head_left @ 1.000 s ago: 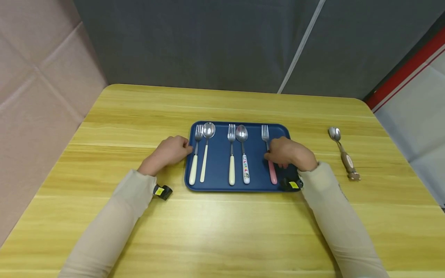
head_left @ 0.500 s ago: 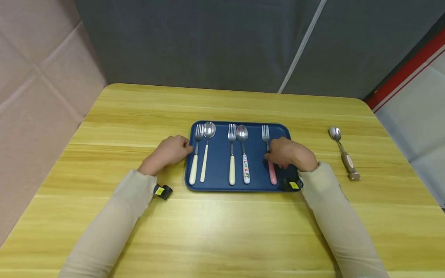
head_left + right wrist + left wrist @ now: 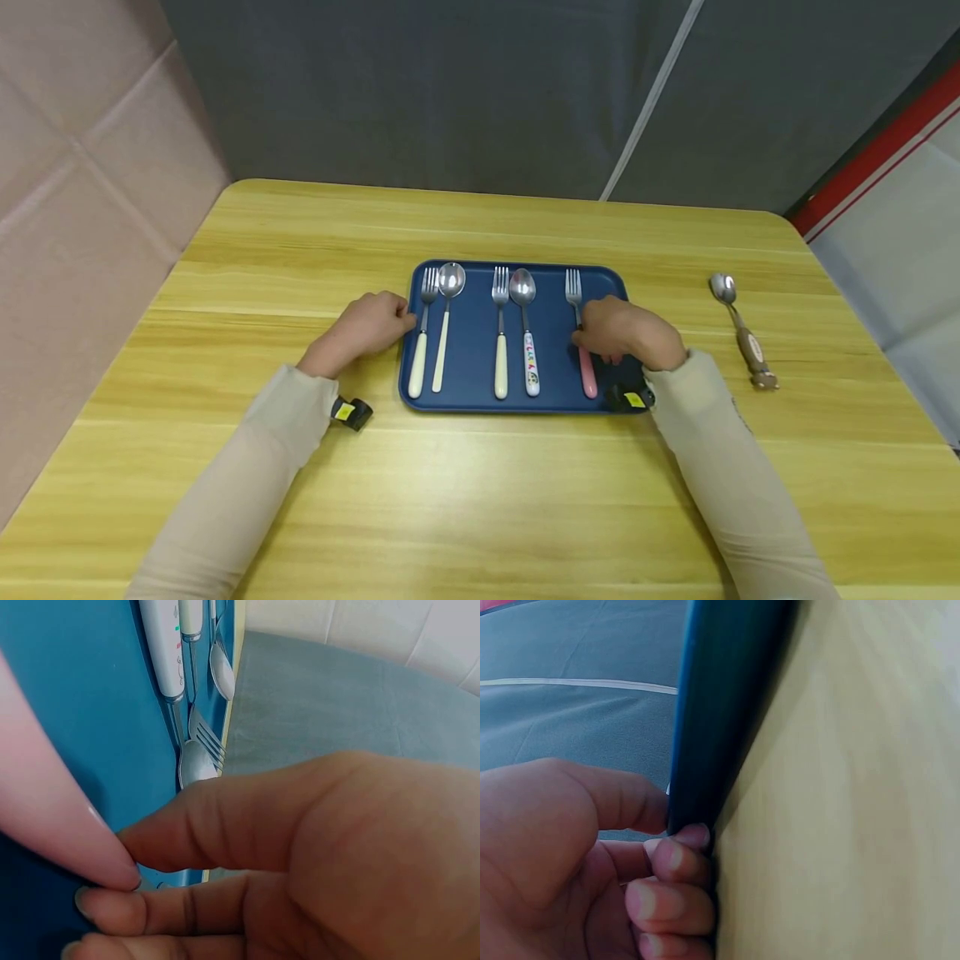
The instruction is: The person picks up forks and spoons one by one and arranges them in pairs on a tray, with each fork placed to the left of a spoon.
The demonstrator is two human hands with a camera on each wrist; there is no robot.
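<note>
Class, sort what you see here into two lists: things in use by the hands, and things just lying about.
In use:
pink fork, touched by right hand
blue tray, edge held by left hand

Lying about:
brown spoon on the table
two cream forks, cream spoon, patterned spoon on the tray

A yellow wooden table (image 3: 480, 500) stands against grey and pink fabric walls (image 3: 450, 92).

Wooden table (image 3: 480, 500) w/ blue tray (image 3: 472, 398) at centre, brown-handled spoon (image 3: 742, 333) (far right, lying apart).
</note>
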